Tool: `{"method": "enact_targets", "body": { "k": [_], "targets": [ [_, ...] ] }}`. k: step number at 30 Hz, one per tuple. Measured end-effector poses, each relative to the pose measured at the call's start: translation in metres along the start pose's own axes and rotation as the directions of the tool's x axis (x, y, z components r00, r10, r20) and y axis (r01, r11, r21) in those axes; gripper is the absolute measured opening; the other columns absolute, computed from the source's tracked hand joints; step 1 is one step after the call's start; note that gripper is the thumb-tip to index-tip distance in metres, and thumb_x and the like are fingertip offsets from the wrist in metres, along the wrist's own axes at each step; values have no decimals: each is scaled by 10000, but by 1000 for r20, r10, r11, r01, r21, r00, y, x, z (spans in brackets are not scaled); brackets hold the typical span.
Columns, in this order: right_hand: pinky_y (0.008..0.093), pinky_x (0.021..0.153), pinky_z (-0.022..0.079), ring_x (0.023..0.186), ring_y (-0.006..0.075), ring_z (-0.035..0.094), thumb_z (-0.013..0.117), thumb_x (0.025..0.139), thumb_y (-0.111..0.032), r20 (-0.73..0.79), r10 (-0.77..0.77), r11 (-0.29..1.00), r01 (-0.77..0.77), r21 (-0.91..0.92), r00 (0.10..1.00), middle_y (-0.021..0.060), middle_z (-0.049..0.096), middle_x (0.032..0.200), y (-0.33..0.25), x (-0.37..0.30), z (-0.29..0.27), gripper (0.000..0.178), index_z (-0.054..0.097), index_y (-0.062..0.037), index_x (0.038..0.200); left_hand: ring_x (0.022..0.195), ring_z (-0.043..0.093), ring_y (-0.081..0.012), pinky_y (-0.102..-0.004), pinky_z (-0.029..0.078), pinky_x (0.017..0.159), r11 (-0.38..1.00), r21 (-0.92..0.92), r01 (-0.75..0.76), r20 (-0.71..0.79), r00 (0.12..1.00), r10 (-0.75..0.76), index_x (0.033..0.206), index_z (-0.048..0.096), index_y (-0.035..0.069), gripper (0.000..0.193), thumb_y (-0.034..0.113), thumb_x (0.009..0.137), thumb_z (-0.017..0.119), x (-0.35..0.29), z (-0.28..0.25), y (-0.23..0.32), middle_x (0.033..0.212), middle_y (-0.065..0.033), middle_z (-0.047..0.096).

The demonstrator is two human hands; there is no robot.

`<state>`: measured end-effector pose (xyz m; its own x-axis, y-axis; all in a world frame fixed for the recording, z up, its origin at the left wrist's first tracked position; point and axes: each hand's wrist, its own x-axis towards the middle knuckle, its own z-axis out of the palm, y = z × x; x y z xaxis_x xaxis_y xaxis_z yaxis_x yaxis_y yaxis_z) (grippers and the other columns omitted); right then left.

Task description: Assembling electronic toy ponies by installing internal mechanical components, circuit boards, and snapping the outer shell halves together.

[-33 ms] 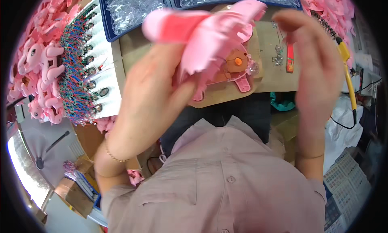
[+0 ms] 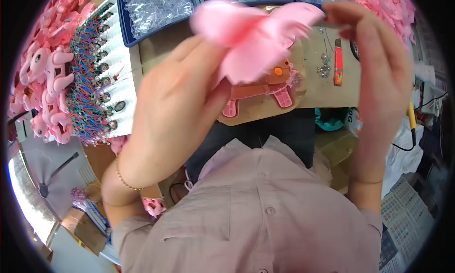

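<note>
My left hand (image 2: 177, 90) grips a curved pink plastic toy shell (image 2: 256, 55), holding it raised and tilted, slightly blurred. Beneath it, on a tan board (image 2: 265, 116), lies a pink animal-shaped half shell (image 2: 284, 97) with stubby legs, a brown inner part and an orange round piece (image 2: 278, 72). A clear round part sits at its right side. My right hand (image 2: 384, 69) is lifted at the right, its fingers bent but apart, with fingertips close to the raised shell's right tip. I see nothing held in it.
Blue trays (image 2: 130, 29) of clear plastic parts line the back. Wired components (image 2: 90, 83) lie on white material at left, beside piled pink toy bodies (image 2: 40, 64). A red cutter (image 2: 338, 64) and small metal bits (image 2: 323, 67) lie at right, near a yellow-handled tool (image 2: 411, 116).
The raised pink shell has turned and shifted right in my left hand, uncovering more of the half shell's legs. My right hand has moved slightly right.
</note>
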<state>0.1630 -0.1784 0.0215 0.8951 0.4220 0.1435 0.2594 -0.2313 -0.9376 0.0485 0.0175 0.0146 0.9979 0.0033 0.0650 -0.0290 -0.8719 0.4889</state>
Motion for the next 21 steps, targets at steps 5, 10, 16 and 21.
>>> {"method": "enact_targets", "body": {
  "k": [5,10,16,21],
  "targets": [
    [264,844,473,911,139,602,601,821,-133,716,-62,941,279,-190,695,86,660,1015,-11,41,-2,409,570,30,1195,828,611,-198,-319,451,703,837,460,-298,-140,906,400,935,653,106,297,137,643,609,16,4,17,953,-30,652],
    [259,768,498,881,111,590,682,746,-79,826,405,887,51,-459,391,54,616,1010,-26,43,26,441,557,29,1155,935,558,-204,-293,432,740,827,437,-355,-525,646,554,966,641,127,330,120,638,676,-2,39,-3,1064,-42,605],
    [236,570,488,681,100,623,657,844,-338,818,303,951,-211,-227,489,35,645,813,8,46,12,446,579,-3,1129,1013,585,-260,-377,472,833,973,-12,-229,-503,842,192,1108,611,29,386,133,743,680,-34,93,-21,1125,-99,597],
    [195,530,474,652,93,634,631,879,-330,835,287,946,-273,-172,469,44,645,801,11,47,12,459,545,1,1186,1067,551,-203,-343,433,865,956,182,-230,-362,888,283,1148,605,46,428,136,733,658,-36,96,-20,1196,-69,587]
  ]
}}
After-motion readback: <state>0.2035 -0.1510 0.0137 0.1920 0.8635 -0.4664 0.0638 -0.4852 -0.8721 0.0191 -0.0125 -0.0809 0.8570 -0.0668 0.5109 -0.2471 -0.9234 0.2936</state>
